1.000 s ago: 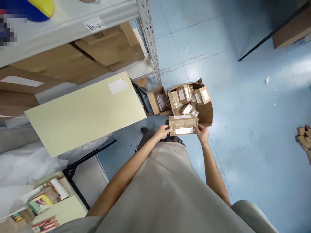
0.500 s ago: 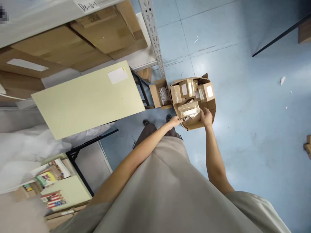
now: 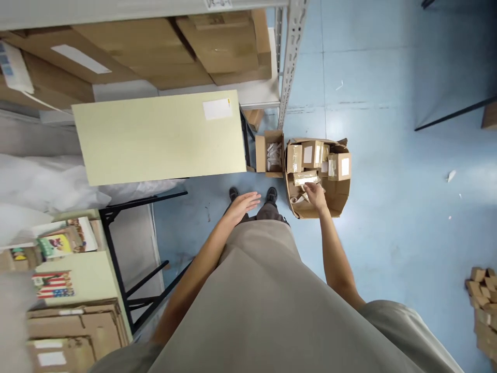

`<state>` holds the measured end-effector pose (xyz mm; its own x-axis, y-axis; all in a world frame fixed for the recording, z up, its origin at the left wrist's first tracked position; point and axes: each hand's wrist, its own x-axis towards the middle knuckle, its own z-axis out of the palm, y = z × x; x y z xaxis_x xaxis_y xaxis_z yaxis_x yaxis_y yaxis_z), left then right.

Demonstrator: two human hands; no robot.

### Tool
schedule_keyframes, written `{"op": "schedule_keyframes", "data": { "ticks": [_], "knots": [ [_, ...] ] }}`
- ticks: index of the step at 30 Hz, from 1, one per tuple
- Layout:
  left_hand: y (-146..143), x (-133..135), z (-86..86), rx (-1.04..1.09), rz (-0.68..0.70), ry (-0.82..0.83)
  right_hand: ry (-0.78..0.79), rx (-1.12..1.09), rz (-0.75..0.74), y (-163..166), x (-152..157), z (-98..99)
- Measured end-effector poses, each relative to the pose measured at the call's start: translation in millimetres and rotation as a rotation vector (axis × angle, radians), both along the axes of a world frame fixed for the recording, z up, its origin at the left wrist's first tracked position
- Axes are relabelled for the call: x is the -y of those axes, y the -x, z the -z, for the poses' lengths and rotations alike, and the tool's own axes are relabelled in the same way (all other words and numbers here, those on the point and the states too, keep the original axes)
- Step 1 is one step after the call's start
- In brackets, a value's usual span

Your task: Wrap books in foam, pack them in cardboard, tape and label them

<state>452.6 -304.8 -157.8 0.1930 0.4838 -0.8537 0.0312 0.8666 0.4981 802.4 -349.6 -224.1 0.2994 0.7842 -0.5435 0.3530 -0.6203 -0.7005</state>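
The right hand reaches down into an open carton standing on the blue floor. Its fingers rest on the near end of a small box lying inside the carton; whether they grip it cannot be told. The left hand hangs open and empty, fingers spread, left of the carton and well apart from it. More labelled boxes fill the far part of the carton. A smaller open box sits just left of it. A pale counter stands further left, in front of a shelf rack.
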Motion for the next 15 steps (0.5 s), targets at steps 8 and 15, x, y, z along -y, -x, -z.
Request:
{"op": "schedule_keyframes", "data": {
  "ticks": [8, 15],
  "knots": [
    [45.3, -3.9, -46.0, 0.121, -0.305, -0.210, -0.172, -0.124, -0.201, 95.3, -67.3, -68.6],
    [133.6, -0.2, -89.2, 0.217, -0.493, -0.409, -0.276, -0.209, -0.473, 245.0, -104.1, -142.6]
  ]
}}
